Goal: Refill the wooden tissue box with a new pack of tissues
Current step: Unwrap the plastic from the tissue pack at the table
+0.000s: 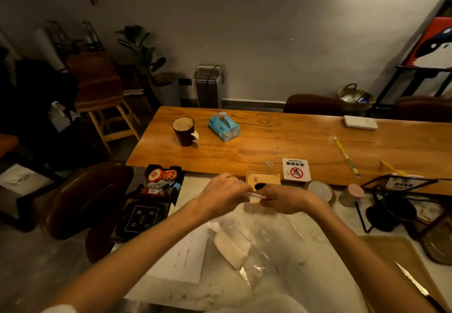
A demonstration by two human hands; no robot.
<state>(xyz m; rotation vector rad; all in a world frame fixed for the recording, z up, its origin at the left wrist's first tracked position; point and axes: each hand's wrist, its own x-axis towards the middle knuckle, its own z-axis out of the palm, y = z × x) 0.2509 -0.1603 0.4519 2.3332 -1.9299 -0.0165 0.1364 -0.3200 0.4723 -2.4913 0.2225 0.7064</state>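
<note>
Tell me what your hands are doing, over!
Left hand and right hand both pinch the clear tissue pack wrapper, pulling apart. Wooden tissue box waits just beyond. Nothing between them.

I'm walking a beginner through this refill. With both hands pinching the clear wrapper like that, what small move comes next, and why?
Probably pull the hands apart to tear the wrapper open. The left hand and right hand each pinch the top edge of the clear plastic wrapper, the tissues look still enclosed, and the wooden tissue box waits just beyond.
</note>
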